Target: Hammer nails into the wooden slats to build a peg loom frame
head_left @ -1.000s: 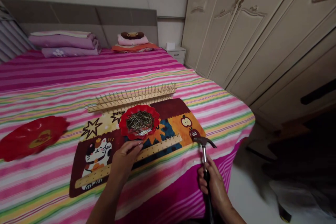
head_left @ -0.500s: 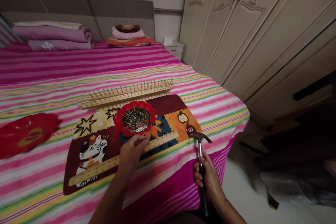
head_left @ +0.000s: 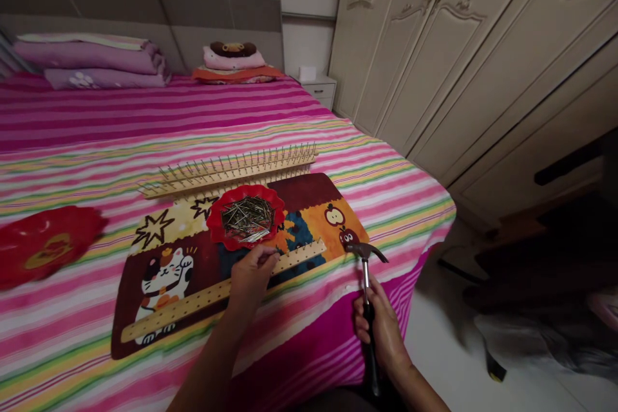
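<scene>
My right hand [head_left: 381,320] is wrapped round the black grip of a claw hammer [head_left: 365,265], its head up over the mat's right end. My left hand [head_left: 253,273] hovers over a wooden strip [head_left: 193,304] with rows of small holes, thumb and fingers pinched together. Whatever is in the pinch is too small to make out. Just beyond these fingers stands a red scalloped bowl [head_left: 212,225] full of loose nails [head_left: 248,215]. Small nail heads show along the strip's right part. A printed mat [head_left: 333,251] with a cat and apples lies under strip and bowl.
Behind the bowl rests a wooden strip bristling with nails [head_left: 232,175]. A red plate [head_left: 48,244] lies at the left on the striped bedspread [head_left: 396,187]. Folded bedding [head_left: 91,61] is by the headboard; a wardrobe [head_left: 410,45] stands at the right.
My left hand has shifted slightly to the right along the strip, still pinched. The hammer stays in my right hand, nearly unmoved. The view has shifted a little.
</scene>
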Motion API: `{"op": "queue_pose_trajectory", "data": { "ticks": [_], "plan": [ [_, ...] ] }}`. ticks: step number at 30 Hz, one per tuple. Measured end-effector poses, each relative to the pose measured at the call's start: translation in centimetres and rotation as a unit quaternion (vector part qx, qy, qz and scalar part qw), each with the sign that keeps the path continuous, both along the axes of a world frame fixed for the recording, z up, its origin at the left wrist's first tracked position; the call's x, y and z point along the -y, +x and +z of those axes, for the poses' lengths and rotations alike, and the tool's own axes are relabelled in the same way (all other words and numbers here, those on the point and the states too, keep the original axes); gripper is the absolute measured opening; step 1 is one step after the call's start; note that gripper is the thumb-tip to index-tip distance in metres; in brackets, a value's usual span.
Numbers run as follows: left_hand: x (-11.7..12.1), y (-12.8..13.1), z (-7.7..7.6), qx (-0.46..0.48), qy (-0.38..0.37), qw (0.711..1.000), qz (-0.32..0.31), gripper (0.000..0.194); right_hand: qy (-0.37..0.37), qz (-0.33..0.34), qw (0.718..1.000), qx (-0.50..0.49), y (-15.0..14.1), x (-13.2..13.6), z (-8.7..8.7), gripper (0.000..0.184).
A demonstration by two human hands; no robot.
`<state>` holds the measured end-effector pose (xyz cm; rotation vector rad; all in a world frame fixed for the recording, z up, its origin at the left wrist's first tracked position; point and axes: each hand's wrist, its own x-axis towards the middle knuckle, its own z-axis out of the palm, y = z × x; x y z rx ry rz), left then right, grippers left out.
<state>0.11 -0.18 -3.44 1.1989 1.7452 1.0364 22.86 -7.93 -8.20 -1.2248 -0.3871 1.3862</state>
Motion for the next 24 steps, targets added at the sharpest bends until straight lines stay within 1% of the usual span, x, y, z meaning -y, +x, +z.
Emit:
{"op": "queue_pose_trajectory", "data": {
  "ticks": [3,7,10,12,13,14,15,18,20,22,24],
  "plan": [
    [0.1,0.0,-0.2,-0.030,0.018,0.999,-0.014,0.019,0.000,0.002,1.000,0.004,-0.1,0.0,0.1,0.056],
    [0.2,-0.2,-0.4,-0.115,0.055,0.991,-0.042,0.016,-0.004,-0.006,1.000,0.020,-0.4,0.5,0.6,0.063],
    [0.3,-0.2,-0.3,-0.142,0.063,0.986,-0.054,0.017,-0.009,0.011,0.999,0.050,-0.9,1.0,2.0,0.061],
    [0.4,-0.2,-0.3,-0.149,0.065,0.985,-0.062,0.017,-0.001,0.049,0.994,0.094,-1.3,1.2,3.3,0.056],
    [0.4,-0.1,-0.3,-0.153,0.066,0.984,-0.066,0.017,0.015,0.075,0.989,0.129,-1.5,1.2,4.1,0.052],
    [0.3,-0.1,-0.4,-0.157,0.067,0.983,-0.069,0.017,0.043,0.109,0.978,0.172,-1.7,1.0,4.9,0.049],
    [0.3,0.0,-0.5,-0.160,0.069,0.982,-0.070,0.017,0.080,0.144,0.962,0.220,-1.9,0.8,5.7,0.045],
    [0.3,0.0,-0.7,-0.171,0.077,0.980,-0.070,0.017,0.210,0.234,0.888,0.335,-2.6,-0.3,7.7,0.041],
    [0.3,0.0,-0.8,-0.175,0.085,0.978,-0.072,0.016,0.271,0.262,0.848,0.371,-3.2,-1.1,8.7,0.045],
    [0.3,0.0,-0.8,-0.177,0.091,0.977,-0.073,0.015,0.295,0.279,0.824,0.395,-3.7,-1.8,9.2,0.048],
    [0.3,0.0,-0.9,-0.183,0.098,0.975,-0.073,0.016,0.278,0.302,0.812,0.415,-3.9,-2.2,9.2,0.048]
  ]
}}
